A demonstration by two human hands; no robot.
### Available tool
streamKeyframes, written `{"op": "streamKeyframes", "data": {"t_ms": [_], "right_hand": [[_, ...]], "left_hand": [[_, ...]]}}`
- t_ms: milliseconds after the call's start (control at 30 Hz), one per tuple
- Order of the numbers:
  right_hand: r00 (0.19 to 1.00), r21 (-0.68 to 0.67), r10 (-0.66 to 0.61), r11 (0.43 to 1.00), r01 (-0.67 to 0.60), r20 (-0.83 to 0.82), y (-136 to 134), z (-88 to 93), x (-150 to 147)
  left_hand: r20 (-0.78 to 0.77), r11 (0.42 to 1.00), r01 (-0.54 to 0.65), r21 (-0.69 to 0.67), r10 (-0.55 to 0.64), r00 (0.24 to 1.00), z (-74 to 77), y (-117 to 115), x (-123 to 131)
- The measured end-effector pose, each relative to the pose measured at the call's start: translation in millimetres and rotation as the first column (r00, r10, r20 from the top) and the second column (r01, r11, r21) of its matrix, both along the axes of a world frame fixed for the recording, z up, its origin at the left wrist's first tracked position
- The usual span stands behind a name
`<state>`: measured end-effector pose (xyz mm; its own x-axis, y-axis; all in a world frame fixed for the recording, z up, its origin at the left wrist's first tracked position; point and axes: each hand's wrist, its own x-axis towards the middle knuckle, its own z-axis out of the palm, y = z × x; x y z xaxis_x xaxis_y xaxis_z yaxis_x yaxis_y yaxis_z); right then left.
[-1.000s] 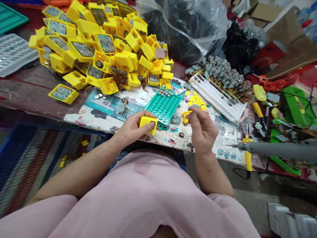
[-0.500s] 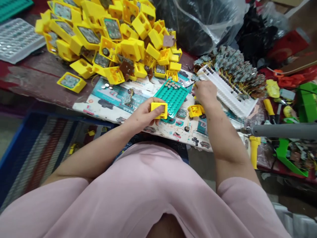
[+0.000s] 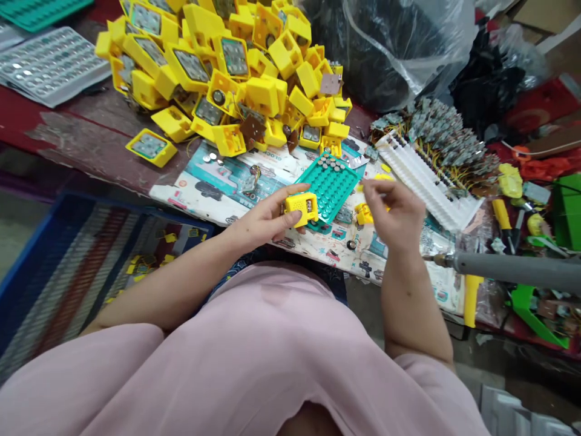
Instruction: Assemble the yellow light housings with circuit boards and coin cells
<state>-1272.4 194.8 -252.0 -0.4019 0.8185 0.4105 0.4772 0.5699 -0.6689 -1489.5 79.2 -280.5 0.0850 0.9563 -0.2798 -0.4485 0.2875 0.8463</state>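
My left hand (image 3: 267, 219) grips a small yellow plastic casing (image 3: 298, 210) by its edges, the thumb on its dotted face. Shiny metal cells show in the casing's open slot. My right hand (image 3: 396, 212) is raised to the right with fingers pinched, a small yellow piece (image 3: 361, 187) at the tips. Between the hands lies a green tray (image 3: 333, 192) of small pockets, with several button cells (image 3: 330, 162) at its far end. Another yellow casing (image 3: 364, 213) sits partly behind my right fingers. Close to the table edge is a round dark part (image 3: 351, 245).
A heap of yellow casings (image 3: 263, 97) covers the back left. At the right stands a white rack (image 3: 422, 178) beside wired circuit boards (image 3: 447, 136). A grey-handled tool (image 3: 512, 265) juts in from the right. A blue crate (image 3: 68, 209) sits low at the left.
My right hand has come back toward me from the small yellow parts near the rack. The casing in my left hand is turned slightly, and metal cells now show in its slot. The view shifted.
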Motion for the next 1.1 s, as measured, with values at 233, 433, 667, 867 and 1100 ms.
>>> {"op": "streamKeyframes", "data": {"t_ms": [233, 433, 667, 867, 1100], "right_hand": [[0.940, 0.124, 0.314, 0.946, -0.299, -0.134, -70.4, -4.6, -11.4], [0.953, 0.253, 0.302, 0.922, -0.293, 0.005, -75.6, -13.6, -12.5], [0.952, 0.195, 0.307, 0.934, -0.301, -0.001, -78.1, -16.8, -14.6], [0.960, 0.085, 0.261, 0.964, -0.253, -0.098, -76.9, -19.1, -14.8], [0.988, -0.001, 0.006, 1.000, -0.007, -0.157, -72.7, -28.7, -13.2]], "left_hand": [[0.224, 0.994, 0.041, -0.098, -0.018, 0.974, 6.1, 2.9, 4.1], [0.254, 0.992, -0.025, -0.120, 0.055, 0.966, 7.6, 4.2, 7.7], [0.125, 0.979, -0.183, -0.091, 0.193, 0.973, 1.2, 7.3, 15.7], [0.068, 0.975, -0.210, -0.069, 0.214, 0.974, 2.0, 9.0, 21.0], [0.089, 0.954, -0.262, -0.143, 0.276, 0.957, 8.5, 11.4, 24.4]]}}
